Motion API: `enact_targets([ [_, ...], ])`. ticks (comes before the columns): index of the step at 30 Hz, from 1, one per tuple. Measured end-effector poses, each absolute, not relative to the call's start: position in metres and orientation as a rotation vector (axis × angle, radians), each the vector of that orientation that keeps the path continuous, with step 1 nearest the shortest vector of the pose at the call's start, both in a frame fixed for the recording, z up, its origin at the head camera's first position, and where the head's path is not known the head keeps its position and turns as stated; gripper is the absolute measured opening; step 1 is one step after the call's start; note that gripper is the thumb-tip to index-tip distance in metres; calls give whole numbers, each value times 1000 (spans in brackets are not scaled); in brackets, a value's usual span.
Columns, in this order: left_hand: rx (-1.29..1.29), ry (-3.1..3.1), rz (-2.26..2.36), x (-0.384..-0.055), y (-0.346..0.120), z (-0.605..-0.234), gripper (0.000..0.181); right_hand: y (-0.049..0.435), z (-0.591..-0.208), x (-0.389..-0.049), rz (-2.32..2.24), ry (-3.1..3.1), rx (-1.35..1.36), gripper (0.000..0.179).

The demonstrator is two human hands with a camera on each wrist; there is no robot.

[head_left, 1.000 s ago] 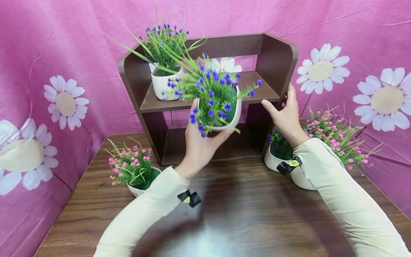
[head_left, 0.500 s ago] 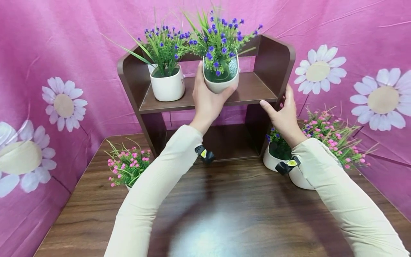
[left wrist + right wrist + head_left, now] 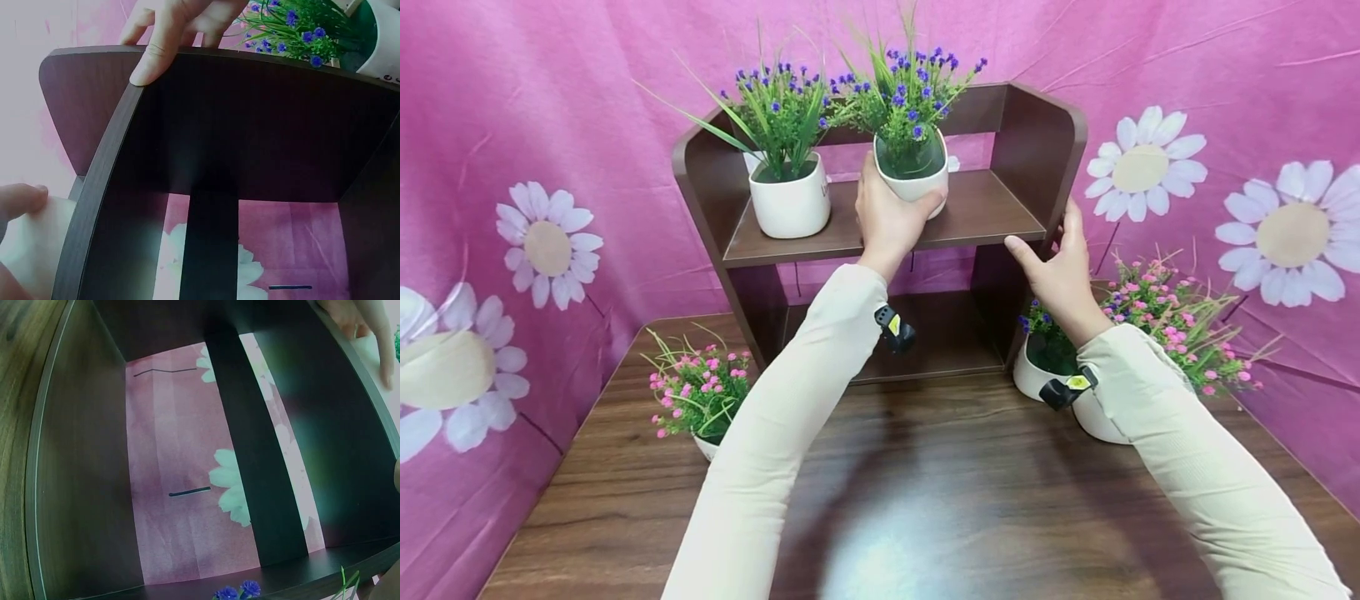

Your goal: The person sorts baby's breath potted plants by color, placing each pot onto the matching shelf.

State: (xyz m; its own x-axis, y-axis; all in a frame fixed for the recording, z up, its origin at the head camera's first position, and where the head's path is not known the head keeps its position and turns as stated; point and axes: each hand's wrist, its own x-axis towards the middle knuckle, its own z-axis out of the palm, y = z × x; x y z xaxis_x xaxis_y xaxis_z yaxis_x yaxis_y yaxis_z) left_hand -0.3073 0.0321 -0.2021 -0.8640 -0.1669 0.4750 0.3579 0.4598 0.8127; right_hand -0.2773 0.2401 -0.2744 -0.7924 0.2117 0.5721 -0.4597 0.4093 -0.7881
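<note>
My left hand (image 3: 891,208) grips a white flowerpot (image 3: 917,185) with purple flowers, its thumb at the front and fingers at the left side. The pot tilts slightly toward me over the upper board of the dark brown shelf (image 3: 988,208). Whether its base touches the board I cannot tell. To its left, a similar white pot (image 3: 790,207) with purple flowers stands upright on that board. My right hand (image 3: 1063,271) holds the shelf's right side panel, thumb at the front; in the left wrist view the right thumb (image 3: 153,62) presses near the board's front edge.
A pot of pink flowers (image 3: 703,387) stands on the wooden table (image 3: 925,500) at left, partly behind my left sleeve. Right of the shelf stand a small purple-flowered pot (image 3: 1030,372) and a pink-flowered pot (image 3: 1101,417). A pink floral cloth (image 3: 550,100) hangs behind.
My left hand has raised the held pot from in front of the shelf to over the upper board, turning it more upright. The right hand stays on the side panel.
</note>
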Motion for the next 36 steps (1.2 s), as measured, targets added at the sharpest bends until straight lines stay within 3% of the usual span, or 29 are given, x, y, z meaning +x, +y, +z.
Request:
enact_targets([
  [14, -123, -2399, -1335, -312, 30, -197, 89, 239, -273, -274, 1398, -2051, 216, 78],
  [36, -106, -2435, -1336, -310, 27, -198, 98, 239, -274, -274, 1402, -2059, 214, 79],
])
